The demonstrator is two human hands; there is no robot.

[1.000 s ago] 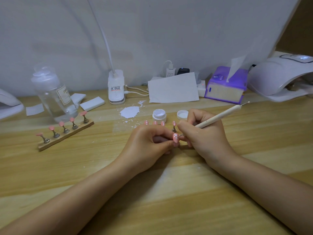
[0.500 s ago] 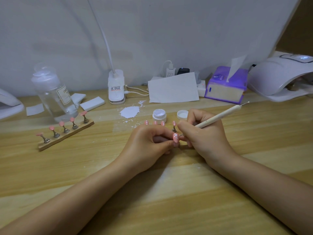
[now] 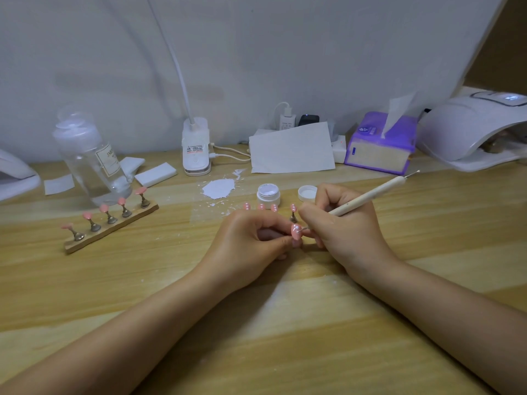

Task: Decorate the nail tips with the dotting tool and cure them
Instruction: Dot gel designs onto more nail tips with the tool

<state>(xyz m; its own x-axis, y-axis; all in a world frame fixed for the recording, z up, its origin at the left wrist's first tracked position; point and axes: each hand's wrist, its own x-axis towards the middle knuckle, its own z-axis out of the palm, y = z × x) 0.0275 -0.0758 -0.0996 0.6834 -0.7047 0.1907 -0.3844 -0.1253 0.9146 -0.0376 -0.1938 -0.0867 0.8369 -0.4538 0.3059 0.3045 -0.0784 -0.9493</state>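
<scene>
Left hand [image 3: 248, 246] pinching a small pink nail tip [image 3: 296, 231], right hand [image 3: 342, 226] gripping the slim white dotting tool [image 3: 368, 197], metal point touching the tip.

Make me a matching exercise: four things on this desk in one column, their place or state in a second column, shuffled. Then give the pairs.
Things
1. dotting tool
2. small white jar
3. wooden stand
4. tissue pack

Places or states
A. lid off, beyond the hands
B. purple, beside the curing lamp
C. gripped by the right hand, tip on a pink nail tip
D. on the left, carrying five plain pink tips

Pairs: 1-C, 2-A, 3-D, 4-B
</scene>
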